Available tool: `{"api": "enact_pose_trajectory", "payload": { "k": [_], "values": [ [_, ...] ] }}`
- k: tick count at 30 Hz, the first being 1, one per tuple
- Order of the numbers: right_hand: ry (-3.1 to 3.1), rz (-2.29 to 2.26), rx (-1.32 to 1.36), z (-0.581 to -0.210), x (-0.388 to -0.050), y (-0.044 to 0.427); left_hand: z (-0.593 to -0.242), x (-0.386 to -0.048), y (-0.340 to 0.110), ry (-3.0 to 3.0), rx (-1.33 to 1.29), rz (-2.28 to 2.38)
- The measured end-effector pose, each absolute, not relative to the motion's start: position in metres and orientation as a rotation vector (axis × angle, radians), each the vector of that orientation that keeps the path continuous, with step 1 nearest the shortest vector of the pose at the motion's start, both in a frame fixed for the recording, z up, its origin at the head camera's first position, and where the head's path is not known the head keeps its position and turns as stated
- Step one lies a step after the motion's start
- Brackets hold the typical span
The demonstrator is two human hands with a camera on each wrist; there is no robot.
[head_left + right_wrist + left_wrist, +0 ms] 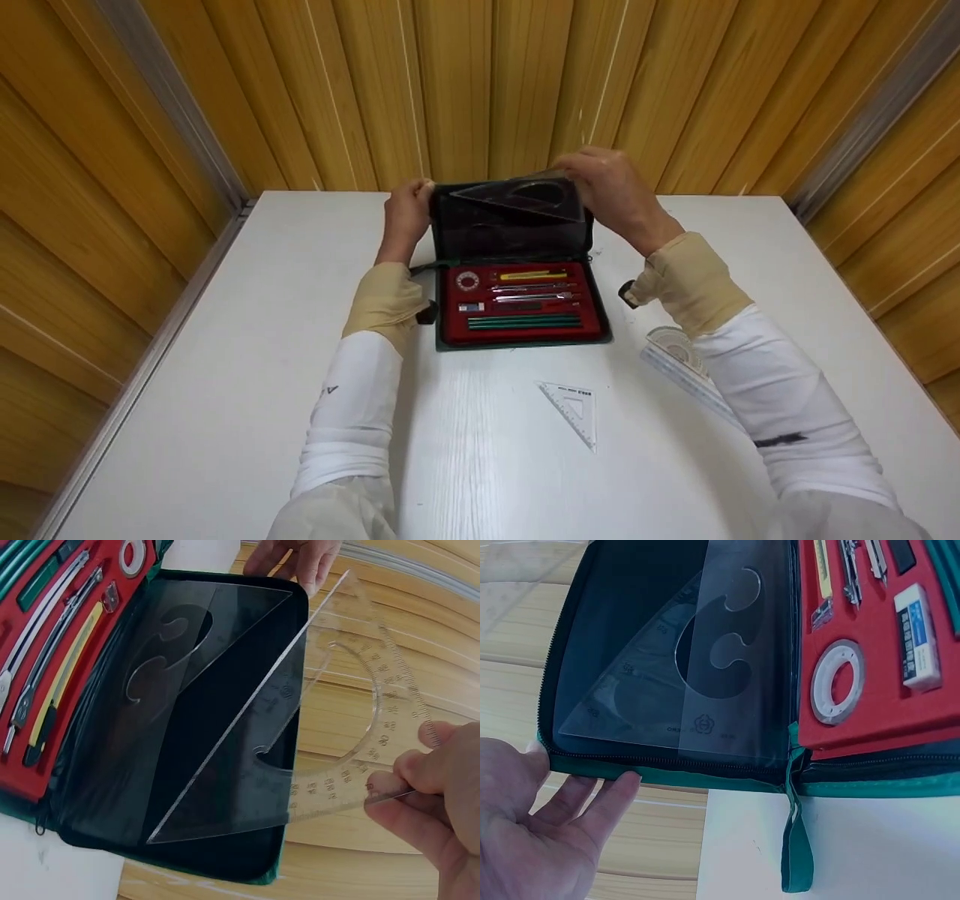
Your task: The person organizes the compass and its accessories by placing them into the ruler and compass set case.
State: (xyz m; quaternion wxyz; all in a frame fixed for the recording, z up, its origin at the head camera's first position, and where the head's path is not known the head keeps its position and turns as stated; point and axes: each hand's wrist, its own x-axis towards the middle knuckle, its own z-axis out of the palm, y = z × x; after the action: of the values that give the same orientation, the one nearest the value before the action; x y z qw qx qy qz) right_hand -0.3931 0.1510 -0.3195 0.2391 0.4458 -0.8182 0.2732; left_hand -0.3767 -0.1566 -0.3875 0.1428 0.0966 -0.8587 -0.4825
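Note:
A zippered drawing-set case lies unfolded on the table, its dark lid raised against the wall. With thumb and fingers, my left hand grips the lid's left edge. My right hand pinches one corner of a clear set square, which overlaps the lid's upper right edge at a tilt. Another clear set square sits partly behind the lid's transparent pocket. In the red tray are a white ring, an eraser, a yellow cutter, compasses and green pencils.
A small clear set square lies on the white table in front of the case. Right of it, a protractor and a ruler-like clear strip lie partly under my right forearm. A wood-patterned panel wall rises directly behind the case.

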Motion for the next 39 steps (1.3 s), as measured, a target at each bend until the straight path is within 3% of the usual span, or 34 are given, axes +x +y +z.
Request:
{"api": "enact_pose_trajectory", "payload": {
  "k": [19, 39],
  "values": [
    [-2.394, 0.776, 1.112, -0.351, -0.423, 0.15, -0.391, -0.374, -0.157, -2.481, 0.288, -1.354],
    [-2.523, 0.287, 1.163, -0.38, -0.413, 0.099, -0.39, -0.371, -0.155, -2.475, 0.28, -1.324]
  ]
}}
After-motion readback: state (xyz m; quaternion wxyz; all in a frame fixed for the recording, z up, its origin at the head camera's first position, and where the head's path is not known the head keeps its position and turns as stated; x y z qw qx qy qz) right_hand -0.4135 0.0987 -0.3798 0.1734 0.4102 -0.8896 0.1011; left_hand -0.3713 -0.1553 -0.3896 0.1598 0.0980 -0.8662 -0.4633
